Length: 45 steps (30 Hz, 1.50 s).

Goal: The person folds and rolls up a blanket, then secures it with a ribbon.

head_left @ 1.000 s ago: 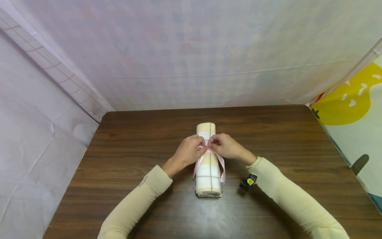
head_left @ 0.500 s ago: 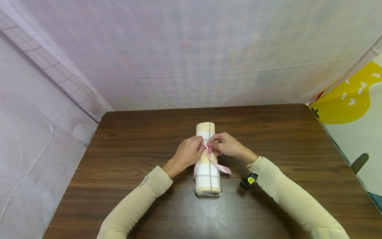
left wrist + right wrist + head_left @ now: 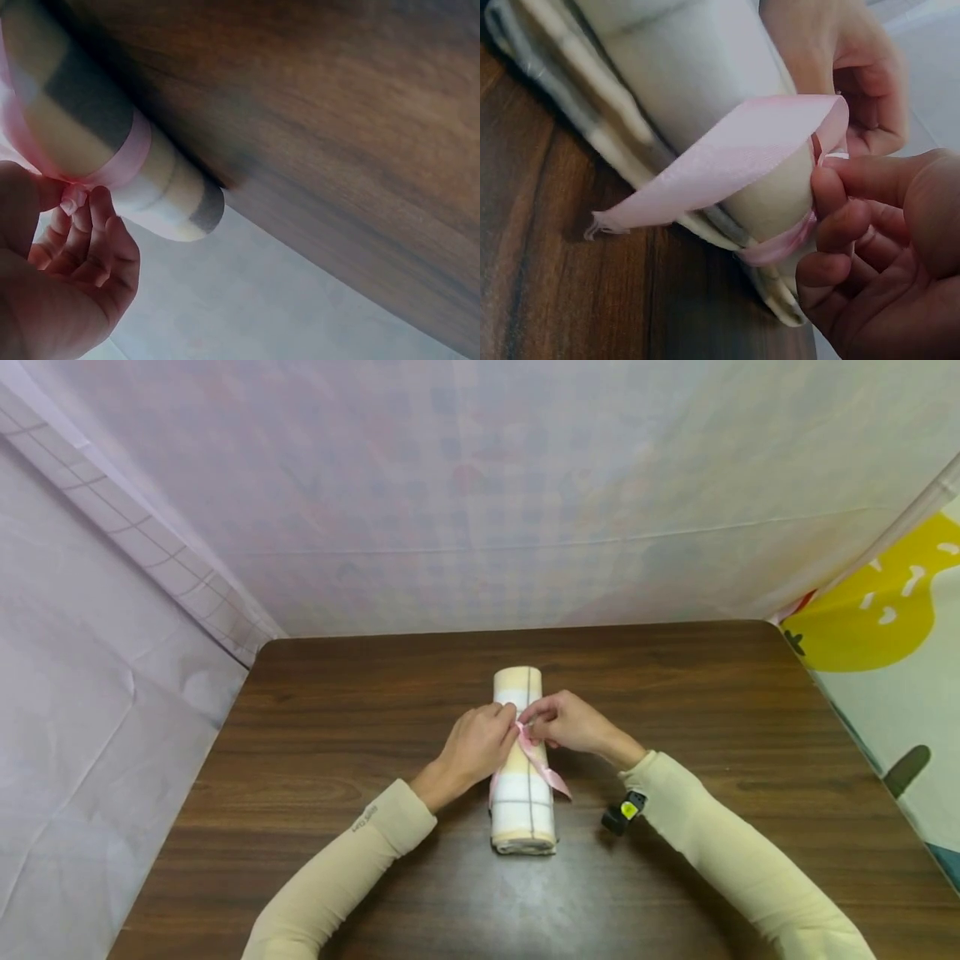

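A rolled checked cloth (image 3: 517,785) in cream, white and grey lies lengthwise on the table, a pink ribbon (image 3: 735,154) wrapped around its middle. My left hand (image 3: 477,739) pinches the ribbon between thumb and fingertips at the crossing on top of the roll, as the left wrist view shows. From the other side my right hand (image 3: 573,724) pinches the ribbon at the same crossing with thumb and forefinger. One ribbon end with a frayed tip hangs loose over the roll's right side. How the ribbon is looped under the fingertips is partly hidden.
The dark wood-grain table (image 3: 337,693) extends around the roll. A pale curtain (image 3: 465,510) hangs behind its far edge, with a white sheet at the left and a printed cloth (image 3: 862,610) at the right. A small black device (image 3: 622,814) sits at my right wrist.
The loose ribbon end has swung out to the right side of the roll. My right fingers have shifted slightly at the crossing, and my left hand stays at nearly the same spot.
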{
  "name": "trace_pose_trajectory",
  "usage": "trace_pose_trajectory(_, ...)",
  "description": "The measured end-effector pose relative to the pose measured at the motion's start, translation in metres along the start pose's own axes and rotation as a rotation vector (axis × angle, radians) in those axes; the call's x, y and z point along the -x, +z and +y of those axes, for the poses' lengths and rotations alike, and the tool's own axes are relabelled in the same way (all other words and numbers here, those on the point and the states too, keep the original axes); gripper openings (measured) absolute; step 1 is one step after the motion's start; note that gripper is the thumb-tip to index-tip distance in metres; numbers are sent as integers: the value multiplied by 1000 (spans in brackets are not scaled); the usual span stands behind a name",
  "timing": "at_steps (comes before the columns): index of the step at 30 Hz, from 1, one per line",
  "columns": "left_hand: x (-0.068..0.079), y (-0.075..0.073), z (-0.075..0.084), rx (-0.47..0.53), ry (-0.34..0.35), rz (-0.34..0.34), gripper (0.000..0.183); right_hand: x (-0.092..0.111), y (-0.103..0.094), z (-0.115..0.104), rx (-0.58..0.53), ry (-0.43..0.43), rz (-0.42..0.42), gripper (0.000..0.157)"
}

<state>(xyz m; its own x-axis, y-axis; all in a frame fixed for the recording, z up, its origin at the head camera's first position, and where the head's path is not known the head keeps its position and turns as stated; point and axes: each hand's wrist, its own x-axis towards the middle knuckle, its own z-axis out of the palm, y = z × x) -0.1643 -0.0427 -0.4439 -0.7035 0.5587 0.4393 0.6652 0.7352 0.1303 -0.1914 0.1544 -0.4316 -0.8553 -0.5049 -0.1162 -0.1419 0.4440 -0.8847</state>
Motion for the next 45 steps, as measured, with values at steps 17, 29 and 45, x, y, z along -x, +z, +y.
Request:
trace_pose_trajectory(17, 3, -1, -7, 124, 29, 70, 5, 3, -2, 12, 19, -85, 76, 10)
trace_pose_trajectory(29, 3, -9, -10, 385, -107, -53, 7, 3, -2, 17, -184, -29, 41, 15)
trace_pose_trajectory(45, 5, -19, -19, 318, -150, -171, 9, 13, -3, 27, 41, -167, 115, 15)
